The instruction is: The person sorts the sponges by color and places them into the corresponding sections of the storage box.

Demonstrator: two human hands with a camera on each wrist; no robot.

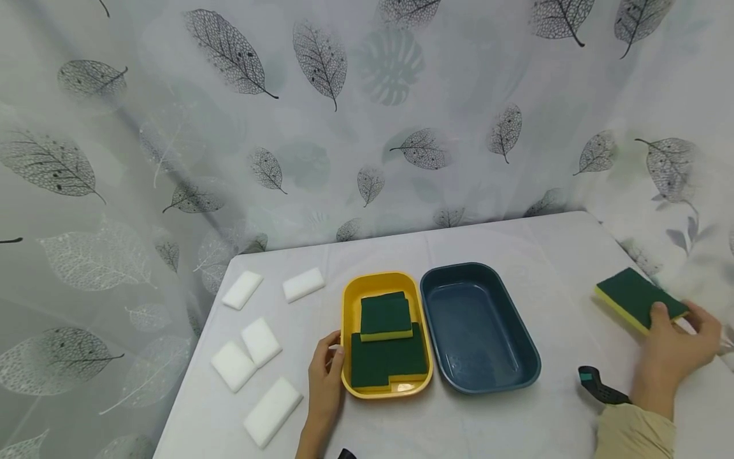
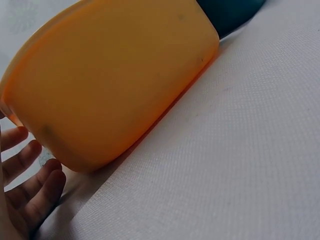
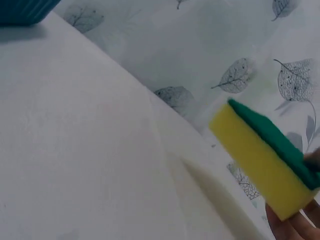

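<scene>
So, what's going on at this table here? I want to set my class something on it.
A person's right hand grips a green-and-yellow sponge, held up off the table. Their left hand touches the left side of a yellow tray in which similar sponges lie. A dark blue tray stands just right of it, and five white blocks lie on the table's left.
</scene>
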